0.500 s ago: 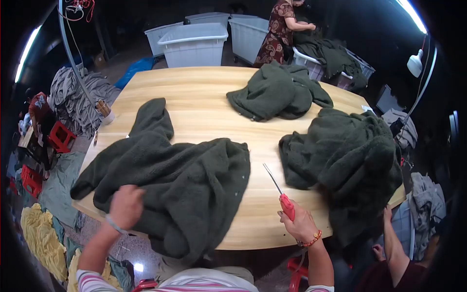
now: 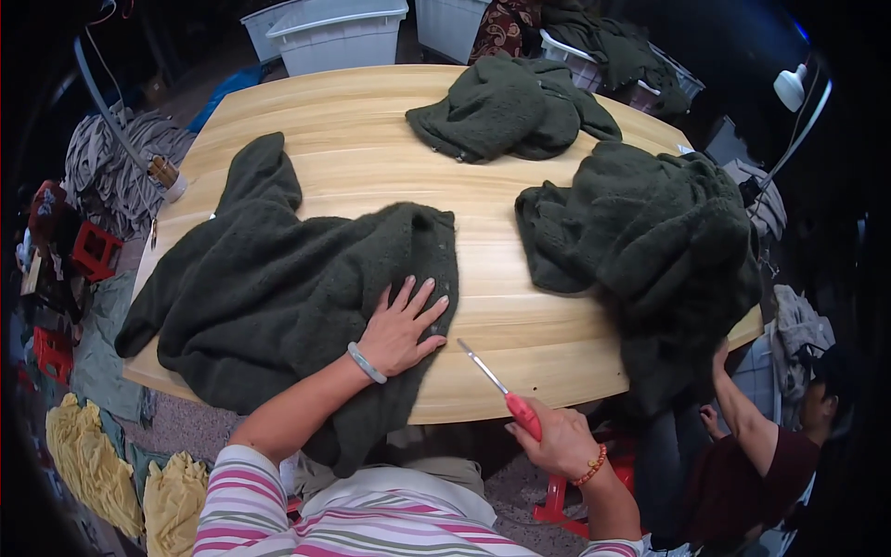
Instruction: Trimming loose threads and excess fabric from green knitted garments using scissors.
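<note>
In the head view, clock hours run around the table's middle. The left hand (image 2: pixel 401 330), blurred at the near-left part of the dark green fleecy garment (image 2: pixel 306 269) half a second ago, now lies at seven o'clock, spread flat and gripping nothing, on the cloth near its right edge. The right hand (image 2: pixel 561 441), at five o'clock, is closed around the red handle of a thin metal-shafted hand tool (image 2: pixel 520 408); its tip, aimed toward eleven, now sits closer to the garment's edge. The whole scene stands higher in the frame than before, so the person in patterned clothing (image 2: pixel 501 28) beyond the table is mostly cut off.

The garment covers the table from eight to nine o'clock. The pale wood-grain tabletop (image 2: pixel 362 139) also bears a crumpled dark green fleece at one (image 2: pixel 520 102) and a bulkier dark green heap at three (image 2: pixel 640 223), hanging over the near edge. At four, a co-worker in a dark red top (image 2: pixel 742 464) reaches to the table edge.

Around it: white plastic bins (image 2: pixel 339 37) at eleven, a grey cloth heap (image 2: pixel 116 172) between nine and ten, a red plastic stool (image 2: pixel 93 249) at nine, yellow cloth (image 2: pixel 88 459) at eight, a white lamp (image 2: pixel 790 88) at two.
</note>
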Available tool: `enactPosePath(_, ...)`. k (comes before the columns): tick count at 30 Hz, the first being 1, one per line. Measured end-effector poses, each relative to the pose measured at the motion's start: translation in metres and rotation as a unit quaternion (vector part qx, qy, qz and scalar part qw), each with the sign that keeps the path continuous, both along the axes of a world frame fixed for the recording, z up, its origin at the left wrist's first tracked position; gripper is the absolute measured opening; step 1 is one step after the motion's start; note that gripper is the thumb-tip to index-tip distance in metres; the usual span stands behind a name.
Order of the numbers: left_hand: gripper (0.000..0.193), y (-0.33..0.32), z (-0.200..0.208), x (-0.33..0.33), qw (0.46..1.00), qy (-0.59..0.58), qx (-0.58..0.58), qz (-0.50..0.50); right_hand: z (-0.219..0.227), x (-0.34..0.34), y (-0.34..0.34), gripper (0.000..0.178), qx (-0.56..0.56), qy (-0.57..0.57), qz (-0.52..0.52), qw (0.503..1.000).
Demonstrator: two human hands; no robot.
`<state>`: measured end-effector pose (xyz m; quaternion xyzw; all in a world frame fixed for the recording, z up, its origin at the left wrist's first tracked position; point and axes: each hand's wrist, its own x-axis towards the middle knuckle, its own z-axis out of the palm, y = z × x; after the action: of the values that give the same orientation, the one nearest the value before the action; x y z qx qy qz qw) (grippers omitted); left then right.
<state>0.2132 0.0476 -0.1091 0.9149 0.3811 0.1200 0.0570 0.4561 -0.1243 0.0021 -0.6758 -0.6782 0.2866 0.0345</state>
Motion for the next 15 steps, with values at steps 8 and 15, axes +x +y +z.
enactPosePath(8, 0.069, -0.003, -0.001, 0.002, 1.0, 0.028, 0.004, 0.002, -0.006, -0.006, 0.01, 0.041, -0.049, -0.038, 0.025, 0.998)
enactPosePath(15, 0.072, -0.003, -0.002, 0.003, 1.0, 0.028, 0.01, 0.0, -0.001, -0.01, 0.02, 0.036, -0.04, -0.034, 0.03, 0.998)
